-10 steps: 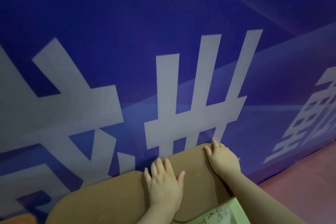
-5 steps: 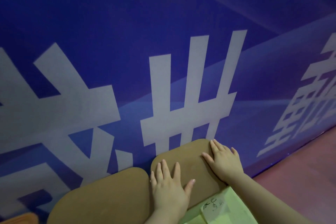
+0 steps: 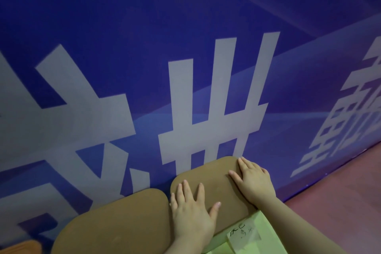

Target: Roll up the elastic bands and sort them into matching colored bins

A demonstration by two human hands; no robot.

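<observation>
Board [image 3: 206, 173], brown and round-cornered, bearing both hands. Left hand [image 3: 191, 212]: palm down, fingers straight and spread, at left edge, grasping nothing. Right hand [image 3: 253, 181]: flat, fingers straight, at far right corner, likewise released. Pale green labelled item [image 3: 268, 239] touching near edge, beside right forearm. Second board [image 3: 115, 218] just left. Elastic bands: location cannot be told.

We see a dim, blue-tinged picture, soft all over and softest at the left edge, where the wide lens bends the blue wall [image 3: 123, 27] and its pale lettering [image 3: 206, 134], while the left hand [image 3: 191, 212] and right hand [image 3: 254, 181] cast only faint shadows on the brown board [image 3: 206, 173].
</observation>
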